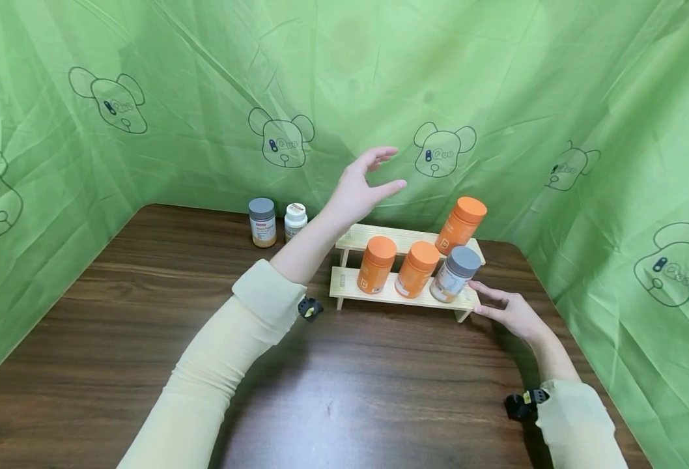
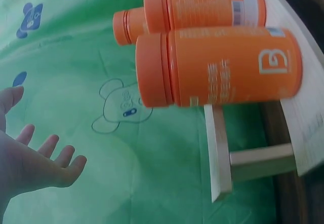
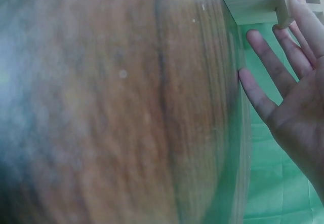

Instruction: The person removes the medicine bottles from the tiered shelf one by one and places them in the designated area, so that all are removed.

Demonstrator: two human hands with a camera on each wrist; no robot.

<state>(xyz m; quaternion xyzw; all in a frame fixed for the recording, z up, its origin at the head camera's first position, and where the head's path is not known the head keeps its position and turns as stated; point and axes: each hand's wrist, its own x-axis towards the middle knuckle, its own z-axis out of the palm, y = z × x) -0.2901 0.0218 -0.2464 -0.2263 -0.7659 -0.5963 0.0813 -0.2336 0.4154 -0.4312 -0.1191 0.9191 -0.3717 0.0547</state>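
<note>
A two-tier wooden rack (image 1: 403, 299) stands toward the back right of the table. On its lower tier are two orange bottles (image 1: 376, 268) (image 1: 417, 272) and a grey-lidded jar (image 1: 451, 277); a third orange bottle (image 1: 460, 227) stands at the right of the upper tier. My left hand (image 1: 353, 192) is raised near the upper tier's left part, its thumb and fingers spread and holding nothing. At the rack's right end, my right hand (image 1: 511, 314) has its fingertips right at the lower tier; in the right wrist view its fingers (image 3: 276, 64) are mostly straight.
Another grey-lidded jar (image 1: 263, 228) and a small white bottle (image 1: 295, 218) stand on the dark wooden table (image 1: 145, 312), left of the rack, the white bottle partly hidden by my left forearm. Green cloth (image 1: 356, 85) with printed bear outlines hangs around the back and sides.
</note>
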